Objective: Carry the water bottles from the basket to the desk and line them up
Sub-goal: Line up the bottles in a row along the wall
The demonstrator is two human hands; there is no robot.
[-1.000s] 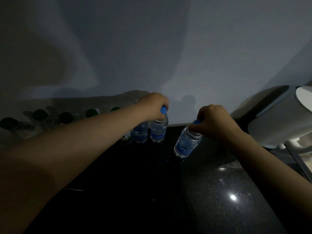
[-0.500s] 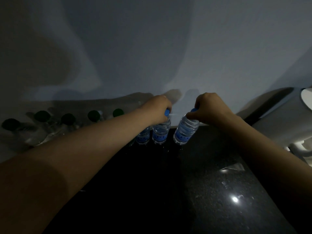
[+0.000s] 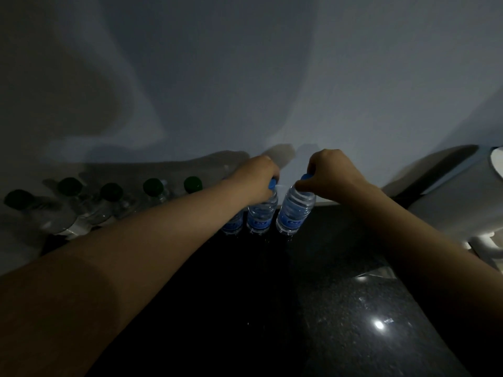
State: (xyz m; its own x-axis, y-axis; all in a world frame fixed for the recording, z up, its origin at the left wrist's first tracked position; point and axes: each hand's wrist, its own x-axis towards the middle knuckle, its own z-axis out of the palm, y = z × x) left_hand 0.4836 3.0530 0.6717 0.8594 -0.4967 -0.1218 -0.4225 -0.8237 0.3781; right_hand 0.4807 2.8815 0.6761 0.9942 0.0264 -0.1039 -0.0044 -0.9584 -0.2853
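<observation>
A row of small clear water bottles stands along the wall at the back of the dark polished desk [image 3: 340, 308]. My left hand [image 3: 255, 176] grips the blue cap of one blue-labelled bottle [image 3: 261, 216]. My right hand [image 3: 330, 171] pinches the blue cap of the bottle at the right end of the row [image 3: 294, 216], which stands a little tilted. Another blue-labelled bottle [image 3: 232, 225] is half hidden under my left forearm. Further left stand several green-capped bottles [image 3: 153, 190].
A pale wall rises right behind the row. At the right edge sits a large white cylindrical object [image 3: 462, 202]. A bright light spot [image 3: 379, 325] reflects on the desk's front right part. The scene is dim.
My right hand has carried its bottle back and left, from the open desk into the row beside the bottle under my left hand. My left hand has stayed on its cap.
</observation>
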